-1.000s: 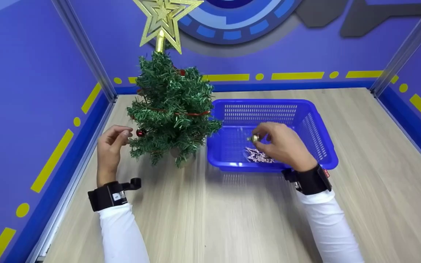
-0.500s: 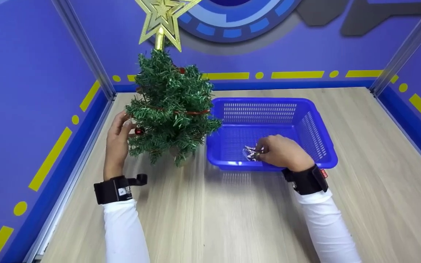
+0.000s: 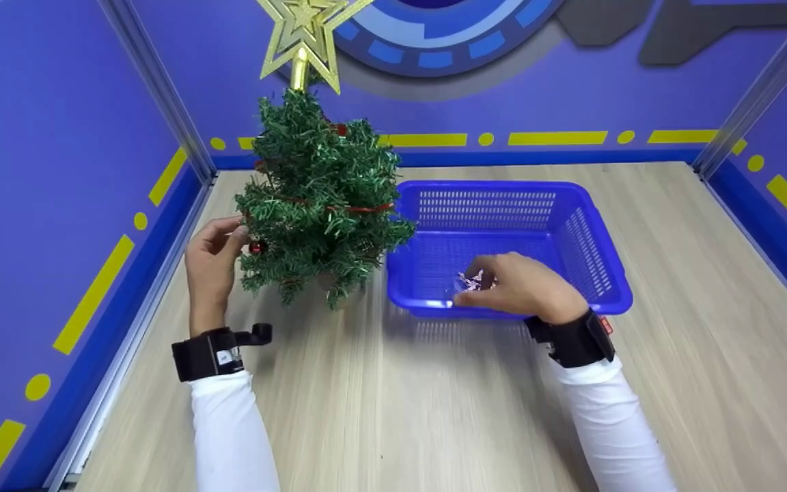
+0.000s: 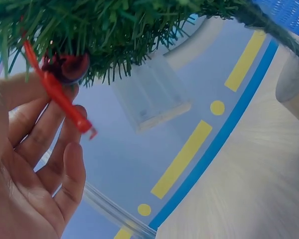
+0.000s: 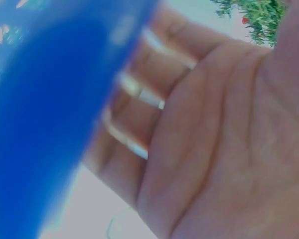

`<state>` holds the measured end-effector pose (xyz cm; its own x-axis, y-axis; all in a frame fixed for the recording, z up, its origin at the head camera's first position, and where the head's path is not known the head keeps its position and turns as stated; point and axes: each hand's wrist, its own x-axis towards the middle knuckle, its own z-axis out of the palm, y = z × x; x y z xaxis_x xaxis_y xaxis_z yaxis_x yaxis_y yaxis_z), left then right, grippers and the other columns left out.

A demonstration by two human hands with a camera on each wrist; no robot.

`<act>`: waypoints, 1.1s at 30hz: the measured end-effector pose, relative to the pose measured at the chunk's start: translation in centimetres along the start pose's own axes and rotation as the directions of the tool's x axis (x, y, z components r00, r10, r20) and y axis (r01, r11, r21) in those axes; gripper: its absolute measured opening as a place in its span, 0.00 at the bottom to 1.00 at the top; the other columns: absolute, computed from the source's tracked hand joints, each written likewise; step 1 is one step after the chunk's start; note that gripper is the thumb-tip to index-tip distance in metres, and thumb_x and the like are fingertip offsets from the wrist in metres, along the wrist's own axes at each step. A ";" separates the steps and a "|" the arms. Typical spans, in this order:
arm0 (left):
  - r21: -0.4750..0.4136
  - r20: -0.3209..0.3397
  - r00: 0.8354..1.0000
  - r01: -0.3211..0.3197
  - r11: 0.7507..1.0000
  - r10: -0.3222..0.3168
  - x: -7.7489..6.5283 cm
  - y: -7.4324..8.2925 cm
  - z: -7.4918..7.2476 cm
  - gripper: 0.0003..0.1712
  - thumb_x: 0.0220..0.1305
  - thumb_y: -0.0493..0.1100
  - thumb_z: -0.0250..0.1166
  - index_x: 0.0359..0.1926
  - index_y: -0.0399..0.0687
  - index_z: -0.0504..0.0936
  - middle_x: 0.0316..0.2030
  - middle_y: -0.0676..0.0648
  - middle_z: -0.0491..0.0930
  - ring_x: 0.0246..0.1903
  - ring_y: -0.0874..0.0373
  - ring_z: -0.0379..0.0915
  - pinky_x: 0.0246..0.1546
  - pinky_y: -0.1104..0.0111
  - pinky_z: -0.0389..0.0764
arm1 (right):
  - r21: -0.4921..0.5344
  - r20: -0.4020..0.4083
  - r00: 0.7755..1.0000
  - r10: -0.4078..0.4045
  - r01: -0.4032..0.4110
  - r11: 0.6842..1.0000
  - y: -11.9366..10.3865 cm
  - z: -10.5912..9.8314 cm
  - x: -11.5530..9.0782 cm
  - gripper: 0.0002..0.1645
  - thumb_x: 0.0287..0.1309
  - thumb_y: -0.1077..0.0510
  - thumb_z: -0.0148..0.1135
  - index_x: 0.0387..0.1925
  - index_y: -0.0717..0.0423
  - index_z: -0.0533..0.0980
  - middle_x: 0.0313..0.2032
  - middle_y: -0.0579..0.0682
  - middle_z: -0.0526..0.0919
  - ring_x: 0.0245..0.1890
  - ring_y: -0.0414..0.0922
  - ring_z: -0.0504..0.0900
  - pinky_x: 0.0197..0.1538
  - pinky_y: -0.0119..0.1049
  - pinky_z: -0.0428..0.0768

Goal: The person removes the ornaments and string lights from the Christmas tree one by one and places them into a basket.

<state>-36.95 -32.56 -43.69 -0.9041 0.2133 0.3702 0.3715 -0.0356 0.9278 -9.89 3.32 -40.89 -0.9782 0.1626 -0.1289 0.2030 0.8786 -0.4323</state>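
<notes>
A small green Christmas tree (image 3: 325,178) stands upright, topped by a gold star (image 3: 301,55). My left hand (image 3: 210,266) is at its lower left branches, fingers loosely bent beside a dark red ball ornament (image 3: 255,247). In the left wrist view a red strip end (image 4: 57,94) hangs in front of those fingers; the thumb's tip is hidden behind it and the ball. My right hand (image 3: 523,290) reaches over the near rim into the blue basket (image 3: 503,186), thumb and fingers apart. Pink glittery star ornaments (image 3: 470,281) lie by its fingertips, partly hidden.
The basket has slotted sides and stands right of the tree on a wood-grain table (image 3: 380,396). A red garland (image 3: 366,208) winds round the branches. Blue panels (image 3: 38,171) with metal corner posts enclose the table at the left, back and right.
My right hand, pinching a small gold ball a second ago, has lowered into the basket and let go; the ball is now out of sight. My left hand has come nearer the branches.
</notes>
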 end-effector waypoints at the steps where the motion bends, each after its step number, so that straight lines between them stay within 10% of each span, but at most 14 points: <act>1: -0.013 0.005 1.000 -0.015 1.000 0.015 0.0 -0.1 -0.2 0.14 0.67 0.40 0.70 0.48 0.35 0.87 0.29 0.57 0.85 0.32 0.60 0.80 0.37 0.73 0.76 | 0.006 0.013 1.000 -0.015 0.015 1.000 -0.1 0.0 0.0 0.35 0.53 0.29 0.70 0.53 0.47 0.83 0.43 0.47 0.89 0.43 0.44 0.86 0.48 0.47 0.84; 11: -0.144 0.121 0.984 -0.114 0.983 0.132 -0.5 -0.4 -1.9 0.08 0.60 0.29 0.70 0.38 0.23 0.85 0.30 0.50 0.87 0.29 0.61 0.81 0.36 0.72 0.80 | -0.002 -0.036 0.995 -0.089 0.089 0.996 -0.6 0.2 0.1 0.34 0.51 0.29 0.72 0.51 0.47 0.83 0.38 0.45 0.87 0.37 0.41 0.84 0.44 0.43 0.83; 22: -0.294 0.330 0.913 -0.142 0.945 0.240 -1.0 -0.3 -2.6 0.04 0.59 0.23 0.66 0.35 0.21 0.82 0.31 0.48 0.86 0.30 0.61 0.80 0.34 0.72 0.79 | 0.000 -0.102 0.985 -0.142 0.143 0.990 -1.2 0.4 0.2 0.41 0.51 0.20 0.63 0.49 0.47 0.83 0.36 0.43 0.87 0.35 0.40 0.84 0.42 0.41 0.84; 30: -0.401 0.406 0.868 -0.111 0.909 0.285 -1.0 -0.3 -2.7 0.09 0.60 0.23 0.60 0.30 0.29 0.87 0.29 0.48 0.87 0.31 0.60 0.82 0.36 0.71 0.80 | -0.016 -0.017 0.982 -0.188 0.188 0.982 -1.4 0.9 0.4 0.25 0.49 0.40 0.78 0.47 0.44 0.84 0.35 0.41 0.87 0.34 0.38 0.83 0.41 0.39 0.83; 33: -0.402 0.360 0.888 -0.127 0.907 0.284 -0.9 -0.2 -2.5 0.14 0.65 0.30 0.57 0.29 0.31 0.88 0.28 0.48 0.88 0.31 0.60 0.82 0.38 0.69 0.81 | -0.004 0.005 0.979 -0.204 0.204 0.979 -1.5 1.0 0.4 0.18 0.52 0.45 0.78 0.44 0.44 0.87 0.35 0.39 0.88 0.34 0.37 0.84 0.42 0.39 0.84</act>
<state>-36.76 -35.16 -44.08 -0.6215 0.5313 0.5758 0.3668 -0.4521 0.8131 -10.54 1.64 -41.17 -0.9989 -0.0226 -0.0420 -0.0015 0.8952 -0.4457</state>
